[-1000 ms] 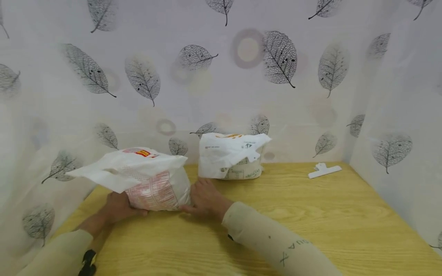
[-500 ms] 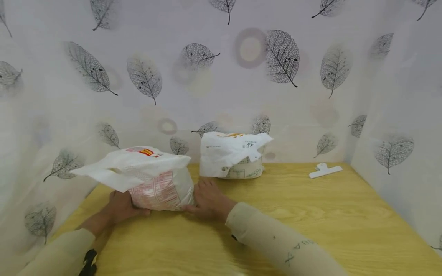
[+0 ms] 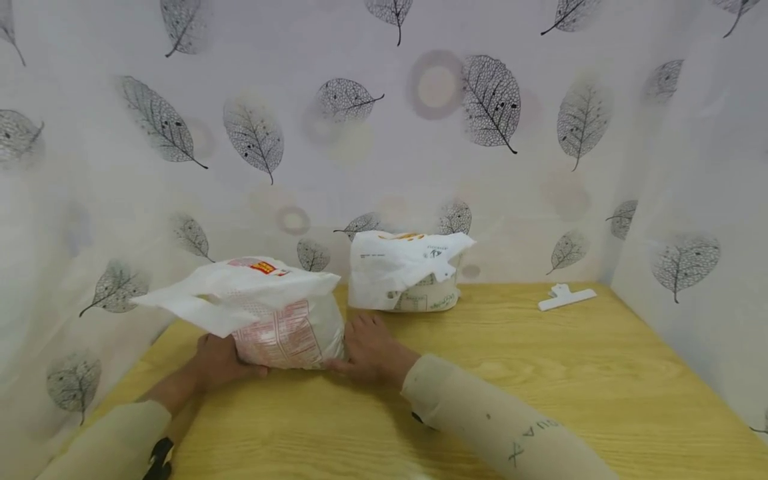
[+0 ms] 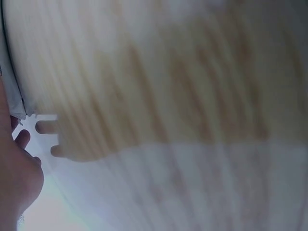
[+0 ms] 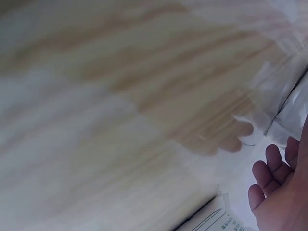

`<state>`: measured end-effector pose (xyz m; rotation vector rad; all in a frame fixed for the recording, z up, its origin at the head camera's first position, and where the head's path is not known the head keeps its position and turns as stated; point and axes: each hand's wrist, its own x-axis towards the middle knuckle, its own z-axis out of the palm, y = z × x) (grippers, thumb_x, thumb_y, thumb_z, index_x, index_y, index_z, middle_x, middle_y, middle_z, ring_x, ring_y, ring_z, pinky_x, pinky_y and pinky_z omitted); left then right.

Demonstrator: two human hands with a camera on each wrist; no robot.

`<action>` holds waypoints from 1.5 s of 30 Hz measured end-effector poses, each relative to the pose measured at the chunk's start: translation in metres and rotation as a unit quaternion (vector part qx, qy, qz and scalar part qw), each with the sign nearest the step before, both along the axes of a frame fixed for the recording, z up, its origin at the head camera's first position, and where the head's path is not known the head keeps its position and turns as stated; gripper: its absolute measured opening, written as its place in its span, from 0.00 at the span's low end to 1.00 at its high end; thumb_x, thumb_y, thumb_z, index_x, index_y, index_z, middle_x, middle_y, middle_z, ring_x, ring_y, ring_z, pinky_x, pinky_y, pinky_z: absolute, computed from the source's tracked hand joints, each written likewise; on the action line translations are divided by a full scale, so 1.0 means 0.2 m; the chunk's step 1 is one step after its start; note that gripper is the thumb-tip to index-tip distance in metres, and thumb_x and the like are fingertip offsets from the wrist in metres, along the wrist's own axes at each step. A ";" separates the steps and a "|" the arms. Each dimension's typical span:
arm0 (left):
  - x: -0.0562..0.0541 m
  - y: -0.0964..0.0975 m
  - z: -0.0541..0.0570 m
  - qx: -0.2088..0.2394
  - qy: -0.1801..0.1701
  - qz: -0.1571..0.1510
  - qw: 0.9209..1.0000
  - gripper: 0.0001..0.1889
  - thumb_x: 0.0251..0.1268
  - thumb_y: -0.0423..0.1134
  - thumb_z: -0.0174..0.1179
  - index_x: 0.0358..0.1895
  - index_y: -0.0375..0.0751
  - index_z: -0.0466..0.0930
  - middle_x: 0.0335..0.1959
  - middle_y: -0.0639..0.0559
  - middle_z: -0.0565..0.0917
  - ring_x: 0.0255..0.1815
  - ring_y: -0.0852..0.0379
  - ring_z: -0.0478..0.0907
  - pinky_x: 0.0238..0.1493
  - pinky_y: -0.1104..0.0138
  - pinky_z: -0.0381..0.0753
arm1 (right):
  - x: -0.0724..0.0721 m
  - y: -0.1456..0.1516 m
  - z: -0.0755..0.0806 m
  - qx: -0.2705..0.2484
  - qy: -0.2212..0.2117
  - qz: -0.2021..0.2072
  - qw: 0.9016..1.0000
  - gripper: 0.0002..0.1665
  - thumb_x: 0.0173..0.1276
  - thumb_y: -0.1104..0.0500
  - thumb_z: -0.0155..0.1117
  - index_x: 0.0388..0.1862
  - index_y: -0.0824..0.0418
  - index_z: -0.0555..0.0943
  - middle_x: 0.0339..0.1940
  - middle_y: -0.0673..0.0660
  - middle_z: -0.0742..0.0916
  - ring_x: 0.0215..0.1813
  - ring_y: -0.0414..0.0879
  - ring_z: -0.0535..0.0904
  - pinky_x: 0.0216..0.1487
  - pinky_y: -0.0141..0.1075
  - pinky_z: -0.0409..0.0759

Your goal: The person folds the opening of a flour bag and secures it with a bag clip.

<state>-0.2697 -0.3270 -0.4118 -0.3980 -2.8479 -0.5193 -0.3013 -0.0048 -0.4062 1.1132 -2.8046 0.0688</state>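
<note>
A plump white plastic bag with red print (image 3: 282, 333) stands at the left on the wooden table, its flat top flap folding over to the left. My left hand (image 3: 222, 363) holds its lower left side, the thumb along the front bottom edge and the other fingers partly hidden. At the lower right side, my right hand (image 3: 372, 350) grips the bag with the thumb low in front. In the right wrist view, the curled fingers (image 5: 269, 175) show beside the bag's edge (image 5: 291, 115). The left wrist view shows part of the left hand (image 4: 21, 178) at its edge.
A second white bag with green and orange print (image 3: 414, 280) stands behind the right hand, near the back wall. A white clip (image 3: 567, 297) lies at the table's back right. Leaf-patterned sheets (image 3: 384, 167) enclose the wooden table (image 3: 540, 373).
Both hands and the red-printed bag between them have shifted slightly to the right, nearer the second bag. The view has moved a little as well. The clip lies as before.
</note>
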 end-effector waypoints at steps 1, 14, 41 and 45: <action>0.01 0.01 0.00 0.000 -0.002 0.001 1.000 0.53 0.38 0.66 0.77 0.65 0.39 0.63 0.61 0.36 0.76 0.64 0.32 0.68 0.52 0.34 0.59 | 0.00 0.00 0.00 0.000 0.000 0.001 1.000 0.51 0.69 0.21 0.38 0.66 0.62 0.70 0.55 0.57 0.81 0.61 0.50 0.74 0.69 0.45 0.67; 0.02 0.02 -0.04 -0.017 -0.012 -0.014 1.000 0.51 0.43 0.64 0.75 0.66 0.38 0.64 0.62 0.35 0.76 0.63 0.33 0.70 0.51 0.36 0.65 | 0.05 0.06 -0.01 -0.027 -0.037 0.001 0.999 0.49 0.69 0.22 0.42 0.67 0.61 0.69 0.60 0.57 0.80 0.65 0.50 0.72 0.71 0.48 0.65; -0.02 0.11 -0.07 -0.019 0.051 -0.039 0.998 0.56 0.36 0.68 0.76 0.68 0.42 0.60 0.63 0.39 0.73 0.63 0.37 0.68 0.50 0.40 0.66 | 0.05 0.18 0.00 -0.012 -0.011 0.009 1.000 0.41 0.70 0.24 0.43 0.54 0.58 0.74 0.49 0.54 0.81 0.57 0.48 0.73 0.62 0.45 0.68; -0.01 0.12 -0.06 -0.023 0.061 -0.040 0.997 0.56 0.35 0.67 0.77 0.67 0.41 0.61 0.62 0.38 0.73 0.63 0.36 0.69 0.49 0.40 0.67 | 0.05 0.19 0.00 -0.010 -0.008 0.012 1.000 0.41 0.71 0.24 0.43 0.55 0.59 0.73 0.49 0.54 0.81 0.57 0.49 0.74 0.63 0.46 0.68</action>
